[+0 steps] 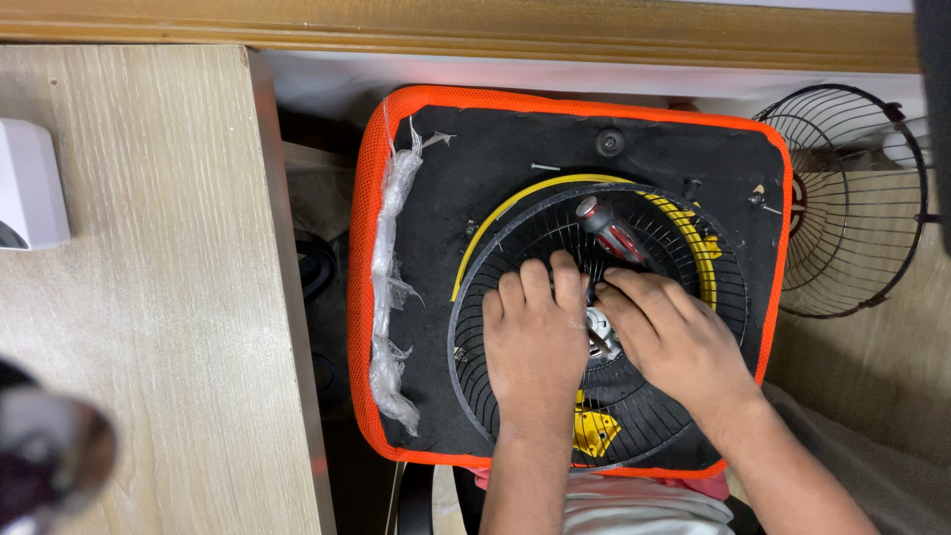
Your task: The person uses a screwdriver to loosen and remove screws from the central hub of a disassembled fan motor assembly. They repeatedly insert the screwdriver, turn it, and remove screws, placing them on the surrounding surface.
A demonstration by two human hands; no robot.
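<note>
A round black wire fan guard (pixel 515 248) lies flat on a black seat pad with an orange mesh rim (pixel 369 198). My left hand (pixel 535 332) rests palm down on the guard, fingers curled near its centre hub (pixel 600 327). My right hand (pixel 674 332) grips a screwdriver with a red, black and silver handle (pixel 609 233), its tip hidden at the hub between my hands. A yellow ring (pixel 693 233) and a yellow part (pixel 592 431) show under the guard wires.
A strip of crumpled clear plastic wrap (pixel 388 287) lies along the pad's left side. A second wire fan guard (pixel 857 198) stands at the right. A wooden panel (pixel 149 297) fills the left, with a white object (pixel 30 183) on it. Small screws (pixel 545 166) lie on the pad.
</note>
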